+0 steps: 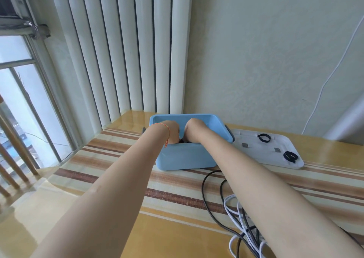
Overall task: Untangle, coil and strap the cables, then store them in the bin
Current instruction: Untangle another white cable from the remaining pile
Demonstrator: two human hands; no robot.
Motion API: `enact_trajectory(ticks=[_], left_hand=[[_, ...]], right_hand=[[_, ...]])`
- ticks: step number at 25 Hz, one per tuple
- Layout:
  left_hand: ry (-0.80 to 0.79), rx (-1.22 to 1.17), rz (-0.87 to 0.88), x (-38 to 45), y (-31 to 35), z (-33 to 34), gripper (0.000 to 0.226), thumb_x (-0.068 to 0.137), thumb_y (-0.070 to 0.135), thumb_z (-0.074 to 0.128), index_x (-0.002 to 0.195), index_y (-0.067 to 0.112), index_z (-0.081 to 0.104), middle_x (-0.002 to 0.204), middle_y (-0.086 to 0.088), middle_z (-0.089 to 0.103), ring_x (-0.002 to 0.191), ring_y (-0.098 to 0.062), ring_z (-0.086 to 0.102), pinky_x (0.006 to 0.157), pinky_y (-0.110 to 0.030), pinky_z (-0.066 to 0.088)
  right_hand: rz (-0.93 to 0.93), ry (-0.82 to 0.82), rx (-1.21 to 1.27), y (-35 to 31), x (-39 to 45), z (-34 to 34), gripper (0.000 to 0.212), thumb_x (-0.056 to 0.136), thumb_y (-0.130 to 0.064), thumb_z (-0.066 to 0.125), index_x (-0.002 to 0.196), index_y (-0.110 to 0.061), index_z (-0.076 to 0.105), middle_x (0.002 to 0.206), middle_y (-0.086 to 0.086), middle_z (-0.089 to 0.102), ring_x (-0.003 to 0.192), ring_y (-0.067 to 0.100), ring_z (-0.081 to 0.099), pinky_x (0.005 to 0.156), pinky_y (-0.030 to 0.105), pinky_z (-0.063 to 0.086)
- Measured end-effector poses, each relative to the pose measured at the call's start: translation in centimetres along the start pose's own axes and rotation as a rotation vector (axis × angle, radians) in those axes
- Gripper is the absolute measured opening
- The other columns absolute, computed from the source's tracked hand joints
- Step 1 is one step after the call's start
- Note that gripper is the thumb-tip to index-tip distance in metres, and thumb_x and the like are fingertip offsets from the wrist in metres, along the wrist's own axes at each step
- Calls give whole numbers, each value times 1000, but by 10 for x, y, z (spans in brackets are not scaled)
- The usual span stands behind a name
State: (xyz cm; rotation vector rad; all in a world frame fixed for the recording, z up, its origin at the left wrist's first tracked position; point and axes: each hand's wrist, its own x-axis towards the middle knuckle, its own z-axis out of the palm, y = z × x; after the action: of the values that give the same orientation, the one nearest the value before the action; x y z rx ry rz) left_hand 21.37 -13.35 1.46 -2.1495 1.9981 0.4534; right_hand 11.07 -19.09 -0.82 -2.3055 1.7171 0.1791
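Both arms are stretched forward, and the left hand [173, 132] and right hand [192, 129] are sunk into the blue bin [187, 157]; fingers are hidden, so grip cannot be told. Loose cables [236, 214] are seen nearer than the bin.

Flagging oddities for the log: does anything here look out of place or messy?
Yes: a loose tangle of black and white cables sprawls on the table's near right, uncoiled. Both hands, left and right, reach into the blue bin; its white lid lies alongside.
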Motion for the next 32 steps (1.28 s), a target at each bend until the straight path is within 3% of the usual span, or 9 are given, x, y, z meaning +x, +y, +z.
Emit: enact_trajectory(ticks=[3, 6, 8, 11, 16, 21, 24, 26, 32], left_hand=[[-50, 76, -11, 3, 2, -2, 38, 96, 12, 39, 124, 7, 65, 97, -8, 66, 55, -14, 53, 50, -23, 40], [18, -45, -1, 2, 0, -5, 39, 97, 23, 50, 132, 7, 59, 121, -13, 65, 81, -23, 59, 70, -28, 50], [432, -315, 64, -8, 11, -3, 40, 94, 16, 54, 134, 8, 56, 131, -13, 59, 108, -27, 57, 93, -32, 45], [1021, -621, 218, -44, 54, 13, 25, 87, 8, 55, 106, 9, 70, 104, -10, 66, 99, -29, 59, 85, -35, 45], [487, -539, 274, -94, 143, 63, 26, 82, 34, 52, 71, 15, 65, 78, -6, 65, 83, -30, 58, 69, -32, 45], [-151, -181, 410, -121, 186, 114, 79, 77, 60, 71, 144, 30, 44, 141, 9, 48, 132, -20, 45, 107, -34, 35], [-53, -42, 342, -123, 190, 135, 83, 75, 48, 79, 146, 30, 40, 143, 0, 50, 126, -25, 49, 99, -34, 44], [15, -19, 295, -121, 186, 135, 76, 74, 48, 80, 141, 29, 48, 137, -1, 55, 119, -24, 53, 95, -34, 48], [85, -251, 319, -128, 149, 106, 31, 83, 53, 71, 96, 25, 68, 99, 7, 62, 95, -15, 56, 82, -27, 43]], right_hand=[[-74, 14, 38, 7, -3, 0, 22, 92, -19, 54, 73, -10, 56, 76, 6, 56, 76, 25, 54, 60, 29, 39], [-104, 81, 257, 19, -16, -8, 24, 92, -14, 49, 90, -1, 70, 92, 15, 71, 78, 29, 63, 65, 31, 50], [-138, 302, 479, 34, -40, -19, 30, 90, -9, 46, 100, 3, 72, 102, 20, 72, 85, 30, 67, 78, 36, 55], [-177, 596, 524, 68, -93, -27, 31, 88, -3, 47, 94, -6, 77, 100, 10, 74, 92, 23, 64, 71, 23, 41], [-5, 461, 542, 150, -179, 5, 25, 91, -8, 49, 92, -12, 74, 89, -2, 67, 81, 14, 59, 63, 23, 37], [9, -24, 348, 202, -232, 41, 34, 93, -31, 56, 113, -7, 70, 114, 12, 69, 98, 27, 66, 90, 37, 52], [-42, -163, 302, 221, -254, 40, 39, 85, -51, 68, 111, -23, 63, 100, -1, 70, 83, 13, 68, 85, 34, 54], [-50, -213, 297, 231, -259, 40, 25, 87, -38, 71, 106, -23, 63, 89, 6, 71, 60, 12, 61, 63, 27, 52], [62, 236, 418, 251, -247, 39, 19, 98, -18, 54, 95, -18, 73, 91, -4, 67, 80, 16, 60, 66, 25, 45]])
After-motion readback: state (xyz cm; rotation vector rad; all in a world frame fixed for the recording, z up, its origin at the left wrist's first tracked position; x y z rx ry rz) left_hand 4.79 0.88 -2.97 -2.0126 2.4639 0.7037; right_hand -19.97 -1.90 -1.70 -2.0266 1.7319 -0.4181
